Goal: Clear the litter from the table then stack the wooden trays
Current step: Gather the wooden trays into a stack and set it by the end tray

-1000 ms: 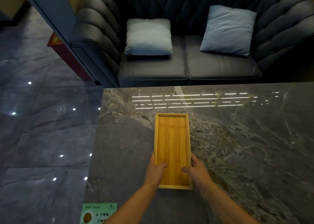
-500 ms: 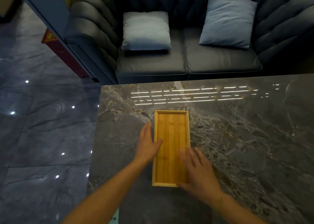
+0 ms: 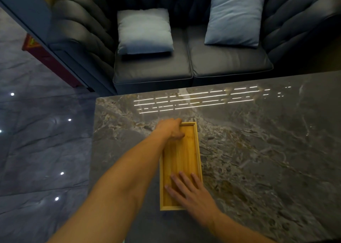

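Left hand fingers curled, grasping the rectangular bamboo wooden tray's far corner; right hand fingers splayed flat inside its near end. No legible writing.

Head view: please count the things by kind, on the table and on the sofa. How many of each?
Wooden tray, on the marble table: 1
Cushions, one pale grey and one light blue, on the sofa: 2
Total: 3
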Motion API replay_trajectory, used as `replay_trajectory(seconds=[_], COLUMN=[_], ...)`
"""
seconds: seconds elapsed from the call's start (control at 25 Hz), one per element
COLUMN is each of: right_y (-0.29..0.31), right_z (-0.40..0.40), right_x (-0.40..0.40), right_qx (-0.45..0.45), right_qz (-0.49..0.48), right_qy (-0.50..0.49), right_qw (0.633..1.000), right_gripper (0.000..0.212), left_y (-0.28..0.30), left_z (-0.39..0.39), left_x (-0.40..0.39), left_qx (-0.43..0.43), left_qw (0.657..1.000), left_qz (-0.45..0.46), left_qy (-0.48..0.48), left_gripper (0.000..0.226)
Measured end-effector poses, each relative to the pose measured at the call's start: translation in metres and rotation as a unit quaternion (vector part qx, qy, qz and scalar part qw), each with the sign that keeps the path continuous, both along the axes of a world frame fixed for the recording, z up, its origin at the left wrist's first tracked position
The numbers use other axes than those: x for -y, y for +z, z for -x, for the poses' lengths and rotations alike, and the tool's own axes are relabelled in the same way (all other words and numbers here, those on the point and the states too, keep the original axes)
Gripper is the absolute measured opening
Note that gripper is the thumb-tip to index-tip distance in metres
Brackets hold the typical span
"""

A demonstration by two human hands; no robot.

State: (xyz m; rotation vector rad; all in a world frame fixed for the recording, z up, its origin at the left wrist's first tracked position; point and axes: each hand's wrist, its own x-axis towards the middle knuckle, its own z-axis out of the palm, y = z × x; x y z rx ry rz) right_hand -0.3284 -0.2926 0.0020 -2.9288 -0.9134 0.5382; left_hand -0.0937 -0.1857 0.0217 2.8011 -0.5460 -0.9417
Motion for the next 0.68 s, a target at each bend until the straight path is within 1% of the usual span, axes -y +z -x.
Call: replay_trajectory(seconds=[0.16,0.44,0.52,0.56,0.6,0.64,0.68], right_y=[-0.003,-0.001,0.004,0.007,0.013,0.018,0.021], right_z=[-0.002,-0.004,-0.007,-0.008,-0.011,-0.016,-0.024], right_x=[0.006,0.007,0.010,0.010,0.011,0.012,0.015], right_qx=[0.000,0.000,-0.017,-0.018,-0.007,0.013,0.026], right_qz=[-0.022,-0.005,-0.029,-0.054,-0.084,-0.121,-0.164], right_qy=[0.007,0.024,0.029,0.014,-0.020,-0.076,-0.160], right_qw=[1.000,1.000,0.999,0.998,0.996,0.990,0.973], right_gripper=[0.057,0.061,0.076,0.083,0.083,0.080,0.077], left_y=[-0.004,-0.001,-0.002,-0.003,-0.005,-0.007,-0.008], left_z=[0.002,0.000,0.002,0.006,0.012,0.020,0.031], left_x=[-0.005,-0.012,-0.014,-0.016,-0.021,-0.026,-0.033], left_qx=[0.021,-0.007,0.003,0.023,0.052,0.083,0.102], left_qw=[1.000,1.000,1.000,0.999,0.996,0.986,0.966], left_qz=[0.014,-0.004,0.002,0.023,0.065,0.125,0.191], left_qy=[0.019,0.018,0.008,0.009,0.029,0.074,0.139], left_gripper=[0.048,0.049,0.057,0.063,0.068,0.070,0.070])
